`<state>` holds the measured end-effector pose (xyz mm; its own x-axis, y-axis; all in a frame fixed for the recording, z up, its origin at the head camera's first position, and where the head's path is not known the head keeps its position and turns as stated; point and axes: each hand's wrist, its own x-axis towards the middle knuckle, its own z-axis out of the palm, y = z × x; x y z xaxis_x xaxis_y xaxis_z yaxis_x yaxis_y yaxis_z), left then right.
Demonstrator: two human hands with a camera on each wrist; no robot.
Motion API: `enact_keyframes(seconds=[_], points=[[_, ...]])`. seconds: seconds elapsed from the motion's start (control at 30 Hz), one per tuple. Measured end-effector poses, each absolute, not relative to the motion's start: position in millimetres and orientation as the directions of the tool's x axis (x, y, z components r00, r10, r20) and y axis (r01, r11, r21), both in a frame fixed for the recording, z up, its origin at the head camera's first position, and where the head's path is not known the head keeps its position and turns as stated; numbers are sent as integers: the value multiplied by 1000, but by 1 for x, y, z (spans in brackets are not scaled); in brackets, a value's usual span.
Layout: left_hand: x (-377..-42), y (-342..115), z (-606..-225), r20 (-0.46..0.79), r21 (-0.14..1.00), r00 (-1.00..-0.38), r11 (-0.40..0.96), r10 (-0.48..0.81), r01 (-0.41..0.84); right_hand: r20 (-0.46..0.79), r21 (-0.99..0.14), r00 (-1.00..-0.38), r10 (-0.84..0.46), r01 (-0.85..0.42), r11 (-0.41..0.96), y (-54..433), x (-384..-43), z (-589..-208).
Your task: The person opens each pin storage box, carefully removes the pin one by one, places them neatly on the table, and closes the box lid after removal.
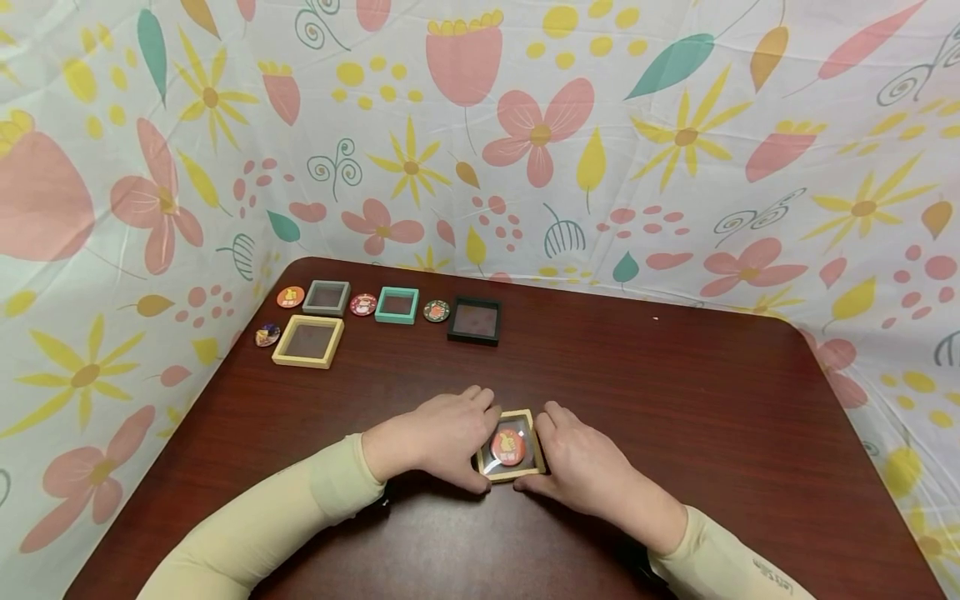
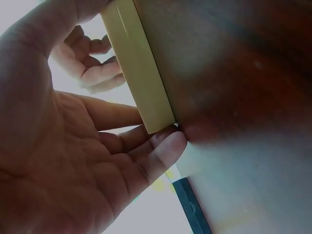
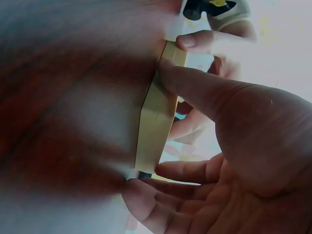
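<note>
A pale yellow square display frame (image 1: 517, 414) lies near the front middle of the table, its edge also large in the left wrist view (image 2: 139, 63) and right wrist view (image 3: 157, 117). Behind its clear film sits a round orange badge (image 1: 507, 447) with a yellow figure. My left hand (image 1: 446, 437) grips the frame's left side, thumb at the near corner and fingers towards the far one. On the opposite side my right hand (image 1: 588, 462) holds it, thumb on the near edge and fingers along the far right. Fingertips partly hide the frame's corners.
At the back left stand a grey frame (image 1: 327, 297), a teal frame (image 1: 397, 305), a black frame (image 1: 475, 321) and another yellow frame (image 1: 308, 342). Round badges lie among them: orange (image 1: 291, 297), red (image 1: 363, 305), dark green (image 1: 437, 311) and dark multicoloured (image 1: 267, 335). Floral cloth (image 1: 540, 167) hangs behind.
</note>
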<state>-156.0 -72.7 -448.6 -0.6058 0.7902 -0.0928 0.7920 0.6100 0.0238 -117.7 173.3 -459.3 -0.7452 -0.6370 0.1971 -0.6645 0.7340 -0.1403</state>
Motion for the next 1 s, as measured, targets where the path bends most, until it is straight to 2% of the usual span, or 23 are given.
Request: enact_keyframes(seconds=[0.17,0.57,1.0], points=[[-156,-71,-448,-102,0,-594,597,798,802,141,-170,-736,-662,-677,716,175,-122,-460],[-149,-67,-448,-121,-120,-583,572,803,812,146,-164,-609,-779,-792,588,179,-129,-464],[-139,-58,-449,-150,-239,-593,552,791,798,242,-14,-528,-814,-841,541,175,-127,-465]])
